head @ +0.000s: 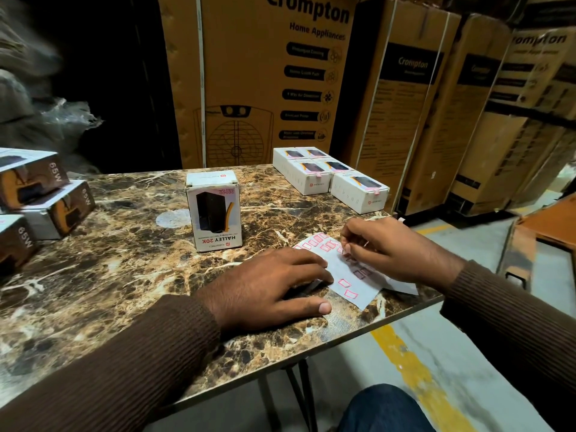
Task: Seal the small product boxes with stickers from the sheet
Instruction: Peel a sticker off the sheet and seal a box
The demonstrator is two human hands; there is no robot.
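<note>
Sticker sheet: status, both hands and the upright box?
Left hand flat, pressing the white sheet of pink-edged stickers. Right hand pinching one sticker off it. Upright white Halley 20K box untouched, apart from both hands. Nothing in the way.

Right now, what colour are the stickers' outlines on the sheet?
Pink-red outlines on the white sheet, seen in the head view.

Head view, sole camera: worn at head height, wide-angle, facing forward and down over the near edge of the tabletop (93,260). Close range; both hands fill the lower centre, forearms entering from the bottom corners. Upper frame reaches stacked cartons (265,73) behind. Straight edges bow toward the margins.
</note>
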